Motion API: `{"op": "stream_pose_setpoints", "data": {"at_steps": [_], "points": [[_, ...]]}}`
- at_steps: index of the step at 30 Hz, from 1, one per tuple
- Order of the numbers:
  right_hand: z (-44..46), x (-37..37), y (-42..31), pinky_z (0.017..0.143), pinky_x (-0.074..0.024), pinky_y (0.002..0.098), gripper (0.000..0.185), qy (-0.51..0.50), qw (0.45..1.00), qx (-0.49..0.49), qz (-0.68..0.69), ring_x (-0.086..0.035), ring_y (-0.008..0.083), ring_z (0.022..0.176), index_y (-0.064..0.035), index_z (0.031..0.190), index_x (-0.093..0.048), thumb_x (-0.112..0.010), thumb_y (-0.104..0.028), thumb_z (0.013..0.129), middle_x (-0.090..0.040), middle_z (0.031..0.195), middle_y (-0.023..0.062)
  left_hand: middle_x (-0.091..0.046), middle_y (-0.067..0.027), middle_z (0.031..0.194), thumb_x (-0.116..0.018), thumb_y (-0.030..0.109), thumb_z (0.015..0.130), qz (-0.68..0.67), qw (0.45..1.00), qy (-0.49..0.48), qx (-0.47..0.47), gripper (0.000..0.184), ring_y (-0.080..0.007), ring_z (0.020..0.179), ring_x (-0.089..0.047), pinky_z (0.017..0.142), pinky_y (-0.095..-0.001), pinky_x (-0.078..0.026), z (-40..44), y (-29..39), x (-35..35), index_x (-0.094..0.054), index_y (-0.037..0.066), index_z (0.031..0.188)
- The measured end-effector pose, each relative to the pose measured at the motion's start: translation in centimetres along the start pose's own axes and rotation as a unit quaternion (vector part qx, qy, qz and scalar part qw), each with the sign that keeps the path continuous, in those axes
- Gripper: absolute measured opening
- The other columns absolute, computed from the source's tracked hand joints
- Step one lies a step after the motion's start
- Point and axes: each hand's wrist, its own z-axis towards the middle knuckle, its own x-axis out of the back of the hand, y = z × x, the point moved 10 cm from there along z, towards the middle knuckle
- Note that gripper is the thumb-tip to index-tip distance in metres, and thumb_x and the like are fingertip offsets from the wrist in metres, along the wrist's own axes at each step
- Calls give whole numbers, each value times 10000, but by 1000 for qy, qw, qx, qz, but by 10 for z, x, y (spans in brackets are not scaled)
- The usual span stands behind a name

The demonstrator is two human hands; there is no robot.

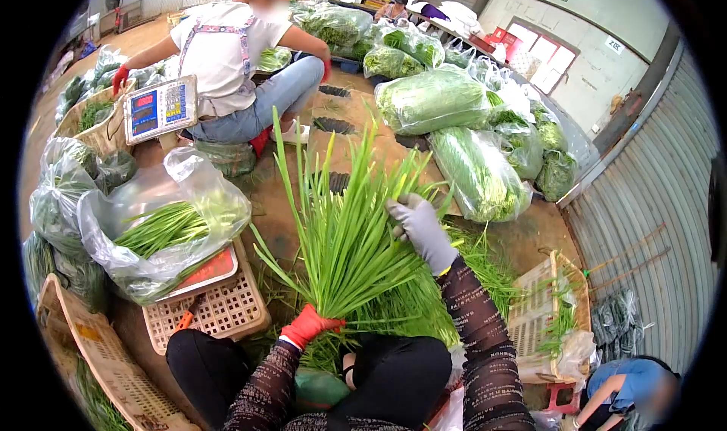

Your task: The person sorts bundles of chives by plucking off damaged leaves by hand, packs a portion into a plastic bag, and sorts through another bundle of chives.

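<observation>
My left hand [312, 326], in a red glove, is closed around the lower end of a large bunch of garlic chives [352, 242]. The long green blades fan upward and away from me. My right hand [421, 230], in a grey glove, is at the bunch's right side, its fingers bent in among the blades. Its fingertips are partly hidden by leaves. More loose garlic chives [413, 310] lie in a heap below and behind the bunch, near my knees.
At left, an open plastic bag [219, 204] of chives rests on a scale with a display [160, 109], above an upturned crate [227, 310]. Filled vegetable bags [432, 98] line the back. A basket [534, 310] stands at right. One co-worker [227, 60] sits ahead, another [625, 389] lower right.
</observation>
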Motion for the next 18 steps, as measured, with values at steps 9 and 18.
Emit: {"op": "stream_pose_setpoints", "data": {"at_steps": [9, 18], "points": [[-9, 32, -50, 605, -491, 306, 98, 7, 797, 394, -457, -616, 162, 650, -54, 847, -601, -610, -144, 809, -639, 711, 73, -652, -87, 782, -727, 2, 680, -50, 998, 41, 15, 269, -172, 654, -626, 580, -299, -512, -20, -3, 15, -617, -8, 925], [-50, 41, -10, 945, -409, 316, 409, -181, 816, 174, -521, -616, 232, 988, -202, 1088, -661, -654, -467, 777, -652, 1066, 76, -654, -98, 728, -707, 53, 705, -57, 997, 25, 35, 210, -194, 591, -620, 585, -307, -496, -16, -11, 16, -621, -15, 884]]}}
